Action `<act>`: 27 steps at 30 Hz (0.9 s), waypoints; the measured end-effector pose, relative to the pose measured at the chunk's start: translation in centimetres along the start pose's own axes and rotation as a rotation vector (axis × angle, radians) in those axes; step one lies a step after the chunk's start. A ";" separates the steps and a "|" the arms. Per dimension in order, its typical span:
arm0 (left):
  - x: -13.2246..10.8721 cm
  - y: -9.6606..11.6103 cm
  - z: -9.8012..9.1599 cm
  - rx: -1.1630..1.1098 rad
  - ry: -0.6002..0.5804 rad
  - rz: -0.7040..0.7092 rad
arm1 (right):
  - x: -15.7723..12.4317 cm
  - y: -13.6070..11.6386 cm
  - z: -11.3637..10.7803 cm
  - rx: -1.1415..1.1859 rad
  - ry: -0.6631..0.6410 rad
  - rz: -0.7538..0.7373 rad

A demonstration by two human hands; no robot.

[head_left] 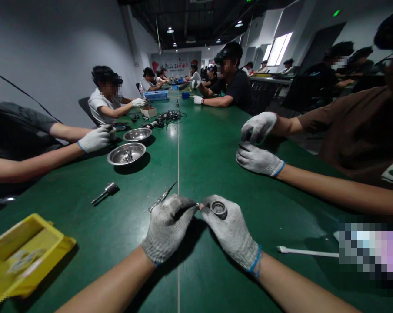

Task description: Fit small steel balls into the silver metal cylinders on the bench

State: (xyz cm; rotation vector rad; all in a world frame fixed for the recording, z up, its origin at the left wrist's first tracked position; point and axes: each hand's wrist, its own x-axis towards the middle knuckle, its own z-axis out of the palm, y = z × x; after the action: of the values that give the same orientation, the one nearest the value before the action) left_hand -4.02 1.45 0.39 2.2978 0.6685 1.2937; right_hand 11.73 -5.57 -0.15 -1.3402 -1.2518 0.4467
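Observation:
My left hand [170, 226], in a grey-white knit glove, is closed in a pinch at the middle of the table. Between its fingertips and those of my right hand is a tiny piece, too small to name. My right hand [229, 230], gloved alike with a blue cuff edge, is closed around a round metal cup-shaped part [218, 209], its open ringed face turned up. The two hands' fingertips almost meet. Just beyond my left hand lies a slim pointed metal tool [163, 196]. Farther left rests a metal part with a cylindrical head and thin shaft [105, 193].
A yellow bin [58, 237] with small pieces stands front left. Two steel bowls [113, 157] sit beyond, near tangled black cables [168, 117]. A white cable [310, 252] lies at right. Co-workers' gloved hands [258, 158] are over both sides of the green table [209, 152].

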 end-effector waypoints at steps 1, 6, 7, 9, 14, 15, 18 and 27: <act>0.2 0.1 -0.1 0.000 0.016 -0.046 | 0.0 0.0 0.0 -0.004 0.001 -0.010; 1.6 1.3 -1.2 -0.035 0.043 -0.160 | -0.2 -0.2 0.2 -0.022 0.001 -0.063; 1.9 1.7 -1.5 -0.050 0.014 -0.135 | -0.2 -0.2 0.1 -0.019 -0.006 -0.074; 2.5 2.5 -2.0 -0.085 -0.089 -0.065 | -0.3 0.0 0.0 -0.018 -0.033 -0.109; 3.1 4.3 -2.5 -0.099 -0.296 -0.079 | -0.6 0.2 -0.1 -0.043 -0.092 -0.170; 3.1 4.6 -2.5 -0.091 -0.315 -0.111 | -0.6 0.3 -0.1 -0.040 -0.094 -0.172; 2.9 5.1 -2.3 -0.067 -0.346 -0.191 | -0.7 0.2 0.1 -0.027 -0.107 -0.168; 2.4 5.4 -1.9 0.067 -0.339 -0.163 | -0.8 0.0 0.2 -0.091 -0.098 -0.196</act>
State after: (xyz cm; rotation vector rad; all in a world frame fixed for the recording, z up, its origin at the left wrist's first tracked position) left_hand -3.54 -1.18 5.99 2.3803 0.7679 0.7936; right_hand 11.27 -6.15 -0.51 -1.2683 -1.4844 0.3239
